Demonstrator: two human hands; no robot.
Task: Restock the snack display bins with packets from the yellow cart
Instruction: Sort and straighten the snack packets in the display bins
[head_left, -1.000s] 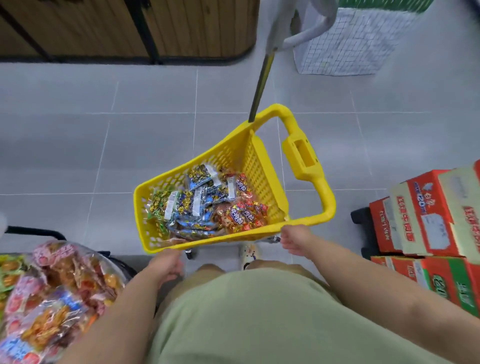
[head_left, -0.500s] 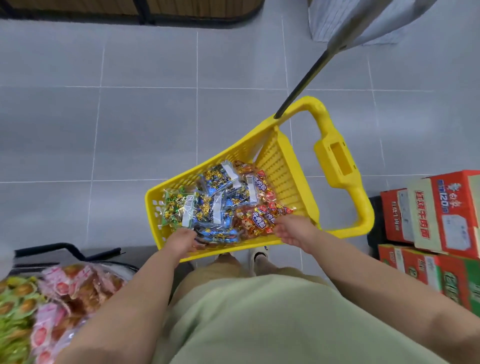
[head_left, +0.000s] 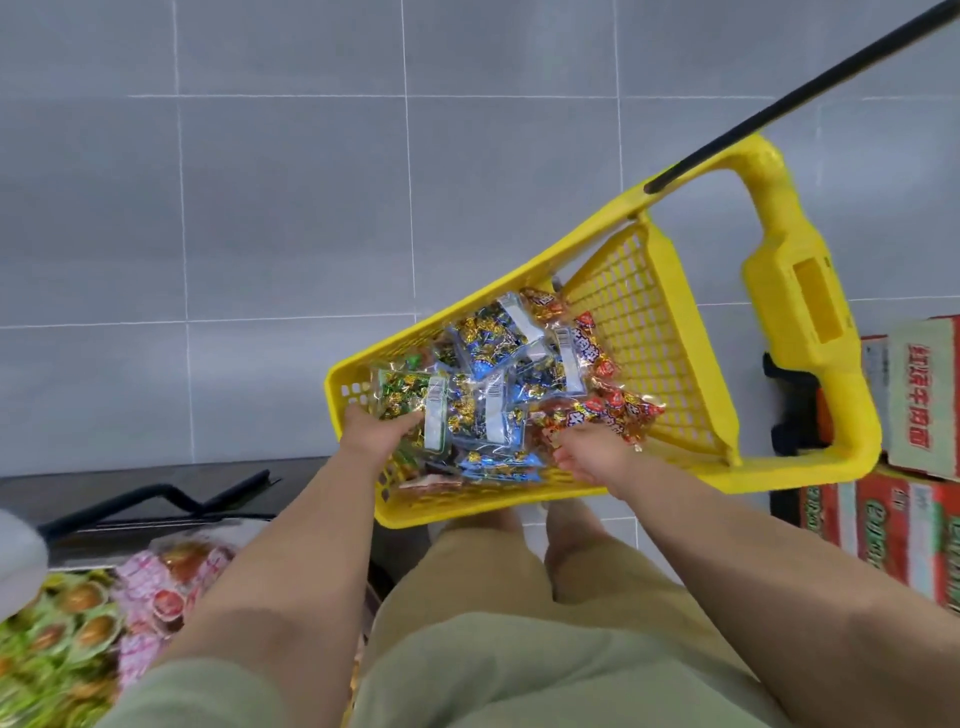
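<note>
The yellow cart (head_left: 519, 512) stands on the grey floor in front of me, its handle (head_left: 795, 291) to the right. Inside lie several snack packets: green (head_left: 400, 387) at the left, blue (head_left: 493, 338) in the middle, red (head_left: 608, 410) at the right. My left hand (head_left: 371, 436) is inside the cart at its left end, thumb over the green packet and fingers buried beneath it. My right hand (head_left: 592, 457) is at the near right of the pile, fingers curled on the edge of the red packet.
A display bin of pink and green snack packets (head_left: 62, 623) sits at the lower left, behind a black metal frame (head_left: 156, 493). Red and green cartons (head_left: 914, 400) are stacked at the right. A black pole (head_left: 805, 88) slants over the cart's far corner.
Both hands went from the cart's near rim into the cart and onto the packets. The view has tilted down and closer to the cart.
</note>
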